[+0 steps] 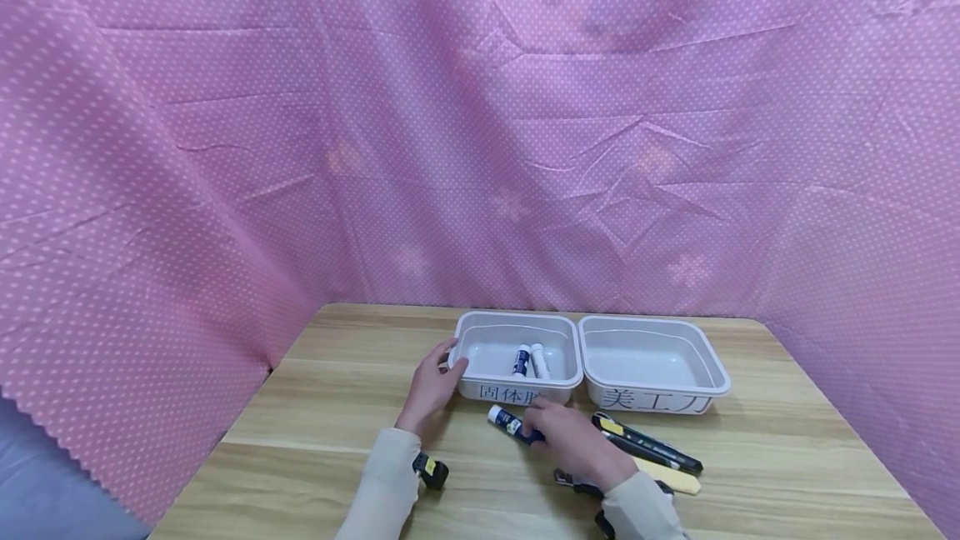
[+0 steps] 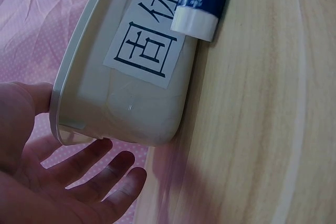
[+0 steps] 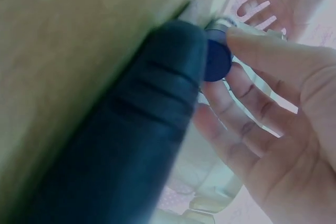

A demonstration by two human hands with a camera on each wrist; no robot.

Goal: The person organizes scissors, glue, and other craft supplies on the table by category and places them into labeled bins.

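Observation:
My right hand (image 1: 566, 436) pinches the near end of a blue glue stick (image 1: 504, 421) with a white cap, close in front of the left white plastic box (image 1: 480, 382). In the right wrist view, thumb and fingertips meet around its round blue base (image 3: 218, 61). My left hand (image 1: 435, 382) holds that box by its left front corner. In the left wrist view, the thumb lies at the rim and the other fingers spread along the outer wall. Inside the box lie a blue glue stick (image 1: 521, 361) and a white one (image 1: 539, 362). A label with Chinese characters is on its front.
A second white labelled box (image 1: 652, 400) stands directly right of the first. Utility knives lie near my right forearm: a black one (image 1: 652, 447), a yellow one (image 1: 675, 478) and a dark one (image 1: 573, 482) partly hidden. A pink dotted curtain (image 1: 525, 148) hangs behind the table.

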